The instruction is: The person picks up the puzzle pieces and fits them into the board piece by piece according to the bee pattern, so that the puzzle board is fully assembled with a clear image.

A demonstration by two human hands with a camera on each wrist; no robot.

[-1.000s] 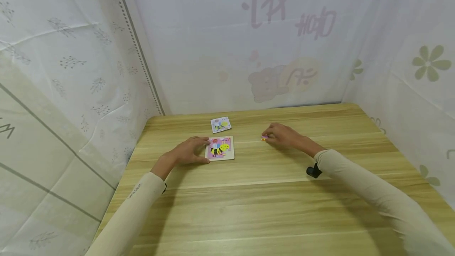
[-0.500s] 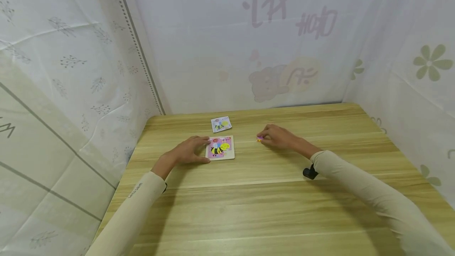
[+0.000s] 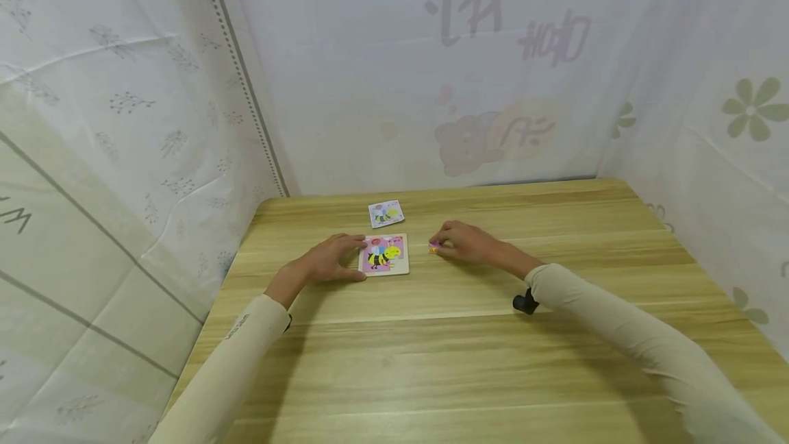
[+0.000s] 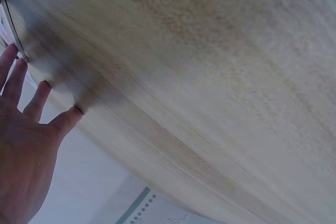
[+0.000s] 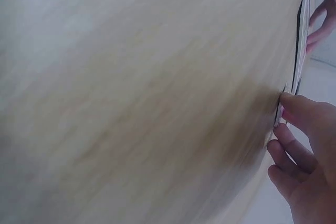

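A square wooden puzzle board [image 3: 399, 268] with a yellow-and-black bee on pink lies flat on the table. Its lower right part is bare wood. My left hand [image 3: 333, 259] is at the board's left side, fingers near the upper corner and thumb at the lower one. In the left wrist view that hand's fingers are spread and fairly straight. Just right of the board, my right hand [image 3: 466, 242] pinches a small pink and yellow puzzle piece [image 3: 433, 248] between thumb and fingertips, low over the wood. The fingers cover most of the piece.
A small paper card [image 3: 386, 214] with the same bee picture lies behind the board. The wood-grain table [image 3: 382, 362] ends at the back against a pale printed curtain [image 3: 345, 88]. More curtain hangs on both sides. A black wrist device [image 3: 525, 302] sits under my right cuff.
My right hand has moved left toward the board, carrying the pinched puzzle piece. My left hand has stayed at the board's left side. The whole head view has shifted slightly.
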